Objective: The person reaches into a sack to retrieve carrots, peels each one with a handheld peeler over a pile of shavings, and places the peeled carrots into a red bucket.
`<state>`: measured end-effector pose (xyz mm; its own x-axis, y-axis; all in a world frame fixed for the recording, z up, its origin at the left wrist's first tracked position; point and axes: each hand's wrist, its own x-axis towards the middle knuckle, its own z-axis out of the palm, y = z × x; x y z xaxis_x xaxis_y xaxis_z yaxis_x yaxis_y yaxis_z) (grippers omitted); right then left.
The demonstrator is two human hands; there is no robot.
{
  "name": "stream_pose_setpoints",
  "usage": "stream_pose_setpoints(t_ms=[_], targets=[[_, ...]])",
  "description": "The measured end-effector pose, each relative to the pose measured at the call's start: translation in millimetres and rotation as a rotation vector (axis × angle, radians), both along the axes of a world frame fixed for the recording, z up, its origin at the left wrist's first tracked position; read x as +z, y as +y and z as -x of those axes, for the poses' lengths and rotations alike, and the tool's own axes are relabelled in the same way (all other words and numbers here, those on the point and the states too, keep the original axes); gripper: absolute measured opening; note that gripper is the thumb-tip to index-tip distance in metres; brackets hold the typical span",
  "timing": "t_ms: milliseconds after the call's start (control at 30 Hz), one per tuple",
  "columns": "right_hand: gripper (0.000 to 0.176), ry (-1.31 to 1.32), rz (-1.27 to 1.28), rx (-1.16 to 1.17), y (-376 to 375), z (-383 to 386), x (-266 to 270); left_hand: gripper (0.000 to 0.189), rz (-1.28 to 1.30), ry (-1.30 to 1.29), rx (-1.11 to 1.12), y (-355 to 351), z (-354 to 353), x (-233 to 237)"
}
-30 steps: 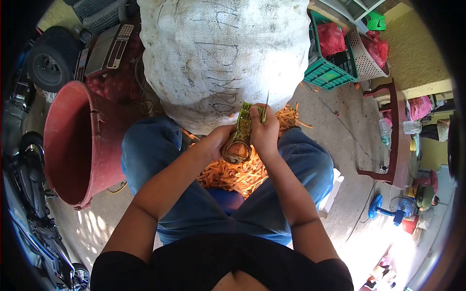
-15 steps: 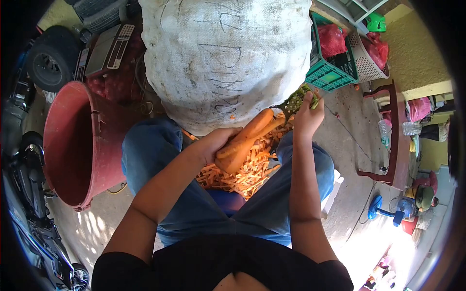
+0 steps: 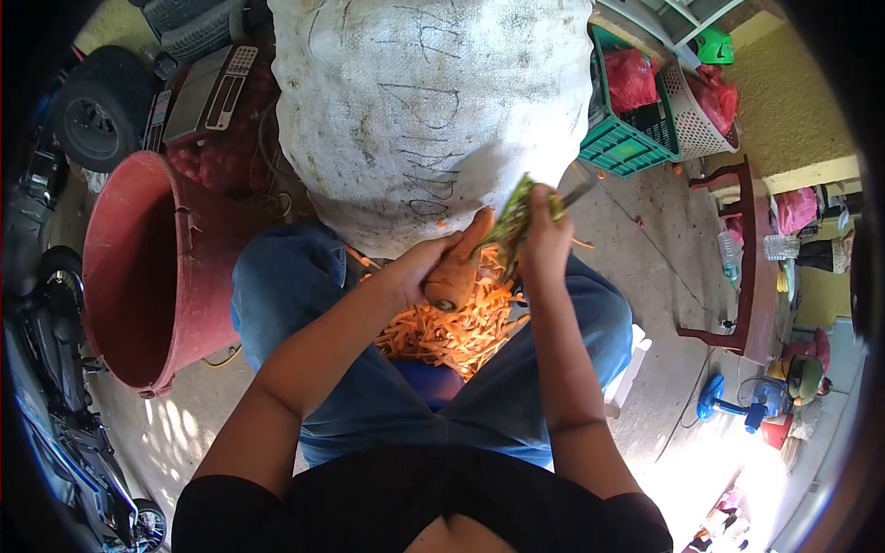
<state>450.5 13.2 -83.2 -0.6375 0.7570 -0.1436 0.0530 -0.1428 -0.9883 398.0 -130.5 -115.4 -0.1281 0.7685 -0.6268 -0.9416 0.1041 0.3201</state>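
Observation:
My left hand (image 3: 427, 269) is wrapped around a large carrot (image 3: 454, 277), its stem end toward me and its narrower end pointing away. In my closed right hand (image 3: 548, 241) is a peeling tool (image 3: 516, 214) with a green, speckled body; a grey, blade-like end sticks out beyond the fingers. The tool is smeared by motion and lies right beside the carrot, overlapping its edge in this view. Below both hands, between my knees, is a heap of orange carrot peelings (image 3: 442, 332). A big white woven sack (image 3: 415, 111) with handwriting stands just in front.
On the left stands a red tub (image 3: 207, 267), with a tire (image 3: 97, 120) and a scale (image 3: 205, 97) behind it. A green crate (image 3: 631, 147) and a white basket (image 3: 687, 124) sit at the back right. Farther right are a wooden bench (image 3: 756, 276) and a blue fan (image 3: 728, 401).
My right hand has swung left and toward me with the green tool, close to the carrot. The carrot has turned in my left hand, and the strip lying along it no longer shows.

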Motion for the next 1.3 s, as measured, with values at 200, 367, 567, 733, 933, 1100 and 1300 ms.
stream_pose_setpoints(t_ms=[200,367,567,733,933,1100,1300], targets=[[0.028,0.004,-0.271,0.189,-31,-1,-8,0.029,-0.058,-0.095,0.072,2,0,4],[0.026,-0.066,-0.369,0.155,-34,-3,-6,0.028,-0.013,-0.091,0.082,0,-2,0],[0.024,-0.149,-0.377,0.231,-37,-6,6,0.030,0.046,-0.045,0.075,1,-3,7],[0.016,-0.230,-0.657,-0.074,1,4,-10,0.035,-0.114,0.030,-0.104,-10,-1,-6],[0.023,-0.180,-0.428,-0.433,80,3,-12,0.039,-0.010,0.206,-0.272,-14,-4,26],[0.024,-0.010,-0.240,-0.016,-5,1,3,0.037,0.047,0.064,-0.027,-3,3,3],[0.017,-0.067,-0.600,0.156,-39,-2,-3,0.033,-0.255,-0.094,0.004,-10,8,-5]])
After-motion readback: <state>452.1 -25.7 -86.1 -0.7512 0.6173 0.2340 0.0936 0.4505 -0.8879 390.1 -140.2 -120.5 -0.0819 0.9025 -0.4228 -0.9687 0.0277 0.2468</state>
